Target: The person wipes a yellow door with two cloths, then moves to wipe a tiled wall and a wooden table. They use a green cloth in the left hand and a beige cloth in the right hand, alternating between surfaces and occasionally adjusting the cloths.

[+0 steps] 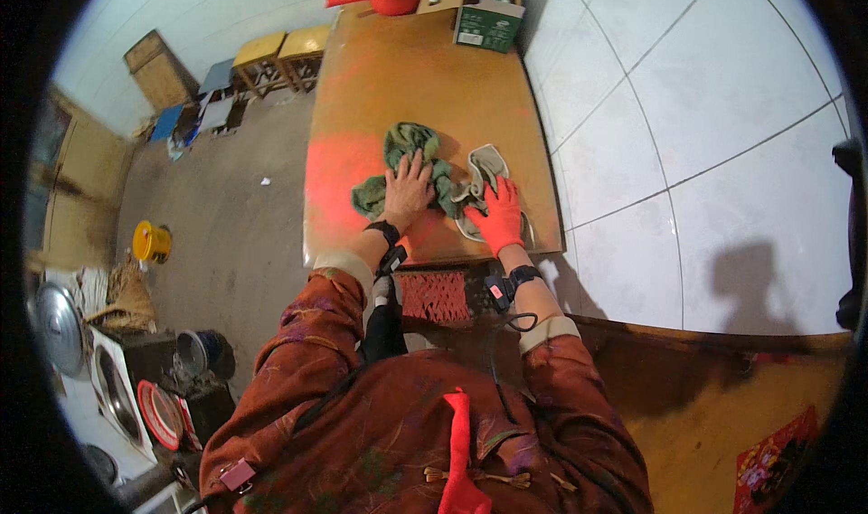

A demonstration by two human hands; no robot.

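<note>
On the brown tabletop (434, 87) lies a crumpled green cloth (411, 141). My left hand (408, 187) is bare and rests on top of it, fingers spread. To its right is a beige-grey cloth (487, 165) with a pale edge, also rumpled, and touching or close to the green one. My right hand (498, 215) wears a red glove and lies over the near part of the beige-grey cloth. Whether its fingers pinch the fabric cannot be told. A second red glove (461, 453) hangs at the front of the patterned jacket.
At the table's far end stand a red pan (395, 4) and a green box (489, 27). White tiles (624, 127) line the right side. Yellow stools (305, 43) stand at the back left, and a yellow bucket (152, 241) is on the floor at left.
</note>
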